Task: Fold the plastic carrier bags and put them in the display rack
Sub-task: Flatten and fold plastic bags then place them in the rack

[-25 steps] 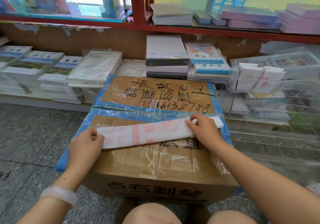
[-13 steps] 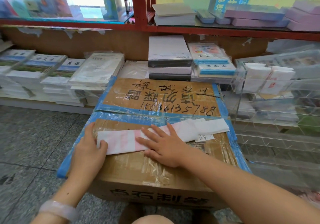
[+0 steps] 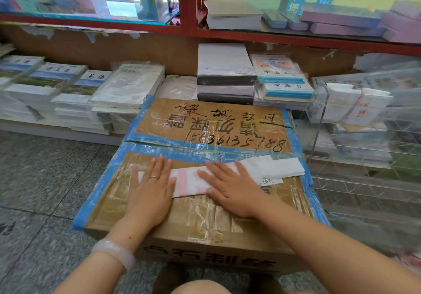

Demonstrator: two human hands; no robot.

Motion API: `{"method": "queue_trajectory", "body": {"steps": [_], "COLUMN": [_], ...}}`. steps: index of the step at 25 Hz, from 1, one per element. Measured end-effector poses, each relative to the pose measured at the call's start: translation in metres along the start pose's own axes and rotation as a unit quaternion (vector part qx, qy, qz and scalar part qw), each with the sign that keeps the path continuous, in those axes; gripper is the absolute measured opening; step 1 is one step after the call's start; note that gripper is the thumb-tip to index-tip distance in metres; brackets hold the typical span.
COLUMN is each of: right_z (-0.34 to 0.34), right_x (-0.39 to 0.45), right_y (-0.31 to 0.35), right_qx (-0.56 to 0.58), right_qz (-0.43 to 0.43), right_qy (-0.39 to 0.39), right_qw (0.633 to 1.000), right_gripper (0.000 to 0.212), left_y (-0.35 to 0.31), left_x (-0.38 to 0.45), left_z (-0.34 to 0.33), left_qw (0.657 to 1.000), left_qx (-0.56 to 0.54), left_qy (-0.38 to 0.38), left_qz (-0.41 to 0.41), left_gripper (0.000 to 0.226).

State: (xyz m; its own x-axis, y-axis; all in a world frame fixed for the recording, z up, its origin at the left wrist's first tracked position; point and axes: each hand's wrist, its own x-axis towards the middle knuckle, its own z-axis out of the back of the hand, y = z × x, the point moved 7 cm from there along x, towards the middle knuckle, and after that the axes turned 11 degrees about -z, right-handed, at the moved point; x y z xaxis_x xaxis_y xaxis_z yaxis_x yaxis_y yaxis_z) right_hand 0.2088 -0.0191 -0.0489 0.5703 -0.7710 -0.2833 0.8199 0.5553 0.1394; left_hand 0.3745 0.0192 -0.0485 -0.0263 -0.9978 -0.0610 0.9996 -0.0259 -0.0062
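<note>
Both hands flat, palms down, fingers straight, pressing a long narrow strip of folded white plastic carrier bag with pink-red print. Strip lies across the near half of the top of a brown cardboard box sealed with blue and clear tape, running left-right. Left hand covers the strip's left end, ring on 1 finger, pale translucent bangle on that wrist. Right hand sits on the middle part, fingers pointing up-left; neither hand grips anything. White right end of the bag sticks out past the right hand, near the box's right edge, a small printed label just under it. Clear acrylic display rack stands right of the box, already holding 2 bundles of folded white bags in an upper compartment. Stacks of shrink-wrapped books line the low shelf behind the box. Grey speckled floor at left.
</note>
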Motion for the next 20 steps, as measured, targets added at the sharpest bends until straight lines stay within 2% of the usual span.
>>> {"method": "queue_trajectory", "body": {"steps": [3, 7, 8, 10, 11, 13, 16, 18, 20], "right_z": [0.001, 0.003, 0.008, 0.022, 0.033, 0.050, 0.048, 0.031, 0.016], "right_x": [-0.021, -0.047, -0.051, -0.057, -0.058, -0.057, -0.061, -0.069, -0.079], "right_y": [-0.053, -0.104, -0.108, -0.103, -0.093, -0.059, -0.006, 0.016, 0.023], "right_qx": [-0.011, -0.053, -0.066, -0.081, -0.068, -0.033, -0.025, -0.031, -0.027], "right_qz": [-0.078, -0.166, -0.183, -0.204, -0.203, -0.165, -0.104, -0.075, -0.064], "right_qy": [-0.010, 0.005, 0.000, -0.012, -0.027, -0.047, -0.008, 0.031, 0.063], "right_qw": [0.997, 0.985, 0.981, 0.976, 0.976, 0.985, 0.994, 0.996, 0.996], "right_gripper": [0.085, 0.104, 0.103, 0.076, 0.062, 0.054, 0.044, 0.055, 0.080], "left_y": [0.025, 0.027, 0.027, 0.026, 0.025, 0.019, 0.011, 0.000, -0.022], "left_x": [-0.017, -0.019, -0.018, -0.016, -0.014, -0.010, -0.012, -0.019, -0.032], "left_z": [-0.002, -0.003, -0.001, 0.009, 0.016, 0.028, 0.040, 0.046, 0.045], "left_qw": [0.995, 0.993, 0.992, 0.993, 0.995, 0.998, 0.997, 0.994, 0.987], "left_qx": [-0.023, -0.052, -0.057, -0.042, -0.021, 0.014, 0.034, 0.034, -0.015], "left_qy": [0.012, 0.028, 0.033, 0.044, 0.042, 0.032, 0.065, 0.107, 0.153], "left_qz": [0.092, 0.101, 0.104, 0.102, 0.089, 0.045, 0.024, 0.015, -0.037], "left_gripper": [0.057, 0.058, 0.058, 0.057, 0.056, 0.052, 0.040, 0.033, 0.025]}}
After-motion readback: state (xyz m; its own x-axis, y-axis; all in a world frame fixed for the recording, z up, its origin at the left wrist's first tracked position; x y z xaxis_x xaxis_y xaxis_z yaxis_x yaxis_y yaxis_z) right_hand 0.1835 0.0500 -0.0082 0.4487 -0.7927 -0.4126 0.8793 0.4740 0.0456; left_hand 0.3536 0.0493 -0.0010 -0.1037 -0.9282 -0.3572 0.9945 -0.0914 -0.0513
